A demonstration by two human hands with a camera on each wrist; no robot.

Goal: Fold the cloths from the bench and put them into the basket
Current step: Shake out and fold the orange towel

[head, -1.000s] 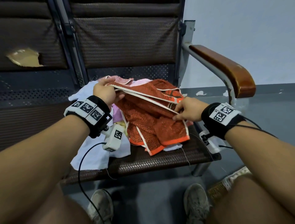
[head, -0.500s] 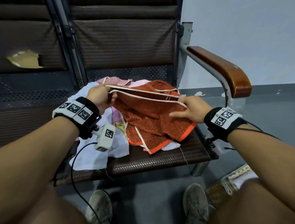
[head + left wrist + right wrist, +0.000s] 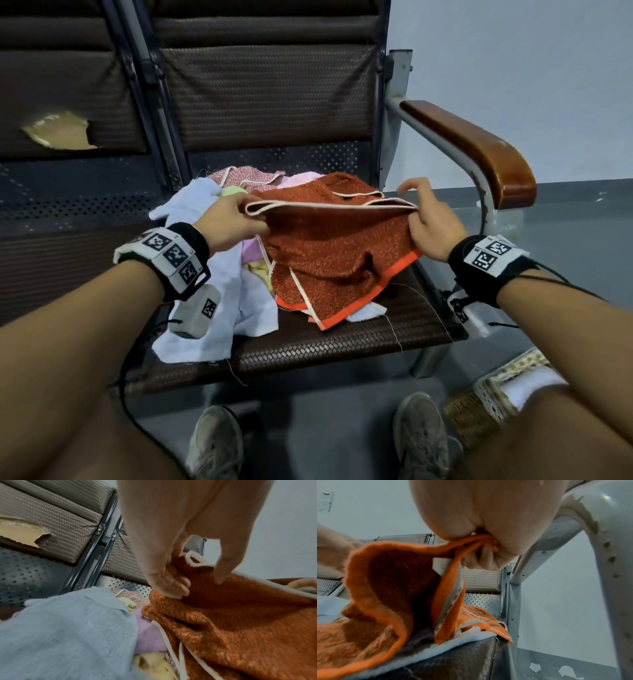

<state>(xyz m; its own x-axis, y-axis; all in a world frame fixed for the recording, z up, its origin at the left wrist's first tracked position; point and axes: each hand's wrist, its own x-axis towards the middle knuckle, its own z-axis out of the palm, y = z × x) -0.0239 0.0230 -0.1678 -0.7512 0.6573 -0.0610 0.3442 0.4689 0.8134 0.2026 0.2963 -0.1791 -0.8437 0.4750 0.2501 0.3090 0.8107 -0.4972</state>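
Note:
An orange cloth with white and bright orange hems is stretched between both hands above the bench seat. My left hand pinches its left top corner; in the left wrist view the fingers curl into the orange cloth. My right hand grips the right top corner, with the cloth bunched in its fist. The lower part of the cloth drapes onto the seat. A woven basket sits on the floor at lower right, partly behind my right leg.
A pale blue cloth, a lilac one, a yellow one and a pink patterned one lie heaped on the seat's left. A wooden armrest on a metal frame stands to the right. My shoes are on the floor below.
Both hands have pulled apart and lifted, drawing the orange cloth's top edge taut and level. The right hand moved right along the hem to its corner.

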